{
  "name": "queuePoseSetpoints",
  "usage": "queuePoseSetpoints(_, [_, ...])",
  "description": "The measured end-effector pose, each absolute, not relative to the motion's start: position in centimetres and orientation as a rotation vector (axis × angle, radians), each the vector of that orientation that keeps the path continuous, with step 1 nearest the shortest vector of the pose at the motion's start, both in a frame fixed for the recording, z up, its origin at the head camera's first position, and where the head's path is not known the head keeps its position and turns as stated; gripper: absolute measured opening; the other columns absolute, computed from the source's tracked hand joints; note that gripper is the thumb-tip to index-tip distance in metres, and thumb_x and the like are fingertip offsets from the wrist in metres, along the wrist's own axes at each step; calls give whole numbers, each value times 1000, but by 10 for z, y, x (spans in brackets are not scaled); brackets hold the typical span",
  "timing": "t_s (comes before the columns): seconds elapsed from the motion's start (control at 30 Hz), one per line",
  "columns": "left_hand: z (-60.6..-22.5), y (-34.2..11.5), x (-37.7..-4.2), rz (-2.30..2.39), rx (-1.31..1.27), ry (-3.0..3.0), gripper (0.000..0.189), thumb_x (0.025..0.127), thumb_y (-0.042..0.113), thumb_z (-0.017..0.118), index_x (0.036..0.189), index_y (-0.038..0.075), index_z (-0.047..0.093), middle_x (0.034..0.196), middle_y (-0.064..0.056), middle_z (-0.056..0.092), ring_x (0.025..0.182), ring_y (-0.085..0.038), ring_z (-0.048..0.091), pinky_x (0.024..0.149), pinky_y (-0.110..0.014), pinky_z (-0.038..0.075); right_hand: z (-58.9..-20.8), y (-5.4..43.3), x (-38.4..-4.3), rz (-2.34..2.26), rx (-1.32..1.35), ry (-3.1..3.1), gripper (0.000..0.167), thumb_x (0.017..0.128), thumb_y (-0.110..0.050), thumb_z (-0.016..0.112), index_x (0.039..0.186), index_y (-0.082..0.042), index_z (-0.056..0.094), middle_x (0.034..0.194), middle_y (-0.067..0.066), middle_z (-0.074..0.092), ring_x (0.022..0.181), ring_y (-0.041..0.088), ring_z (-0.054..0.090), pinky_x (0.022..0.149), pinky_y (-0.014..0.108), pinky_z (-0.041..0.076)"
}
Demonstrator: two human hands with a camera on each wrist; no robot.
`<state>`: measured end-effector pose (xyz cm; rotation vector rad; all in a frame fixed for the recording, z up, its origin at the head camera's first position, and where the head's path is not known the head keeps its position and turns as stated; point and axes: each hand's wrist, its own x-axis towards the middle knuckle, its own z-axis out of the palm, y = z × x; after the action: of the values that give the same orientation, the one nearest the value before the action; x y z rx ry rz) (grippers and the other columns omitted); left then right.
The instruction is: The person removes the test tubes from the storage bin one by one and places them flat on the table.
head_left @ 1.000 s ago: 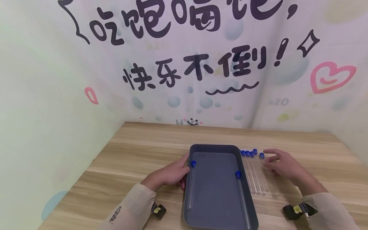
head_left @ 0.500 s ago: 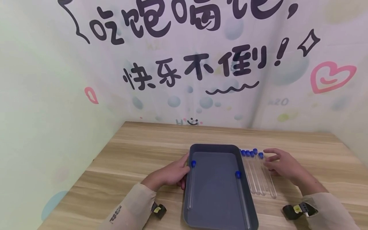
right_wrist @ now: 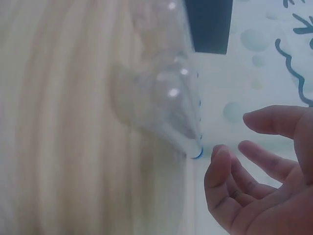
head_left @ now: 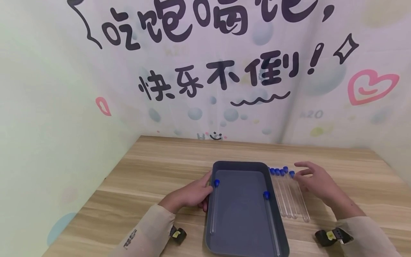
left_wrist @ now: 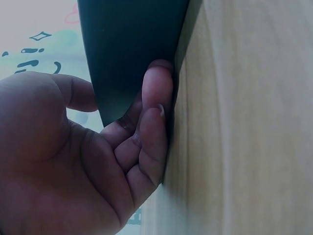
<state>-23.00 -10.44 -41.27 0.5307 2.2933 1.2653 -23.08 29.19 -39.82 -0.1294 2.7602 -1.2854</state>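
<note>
My left hand grips the left wall of a dark grey tray. In the left wrist view its thumb lies at the rim of the tray wall and the fingers curl low against the outside. A blue-capped clear test tube lies along the tray's left side, another test tube along its right. Just right of the rightmost loose test tube is my right hand, fingers apart and loosely bent. Its fingertips are close to that tube's blue cap; whether they touch is unclear.
Several more capped test tubes lie side by side against the tray's right wall, caps toward the back. All rests on a wood-grain table. A printed white backdrop stands behind it.
The rightmost test tube, blurred a second ago, now lies sharp and still beside the others. My right hand has barely moved; the left hand and tray stay in place.
</note>
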Motion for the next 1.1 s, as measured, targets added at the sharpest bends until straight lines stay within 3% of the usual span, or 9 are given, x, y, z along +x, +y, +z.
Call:
queuePoseSetpoints(0.57, [-413, -104, -230, 1274, 531, 2284, 69, 104, 16, 36, 162, 34, 2, 60, -9, 61, 49, -21, 61, 49, -32, 52, -384, 270, -222, -1293, -206, 2809, 54, 103, -24, 54, 147, 1, 40, 131, 37, 54, 91, 27, 68, 68, 31, 58])
queuePoseSetpoints(1.1, [-409, -105, -229, 1263, 531, 2302, 62, 108, 22, 31, 162, 34, 1, 62, -13, 62, 51, -22, 63, 51, -35, 54, -353, 231, -207, -1422, -305, 2755, 52, 103, -32, 55, 148, -9, 44, 130, 26, 57, 87, 21, 66, 68, 35, 58])
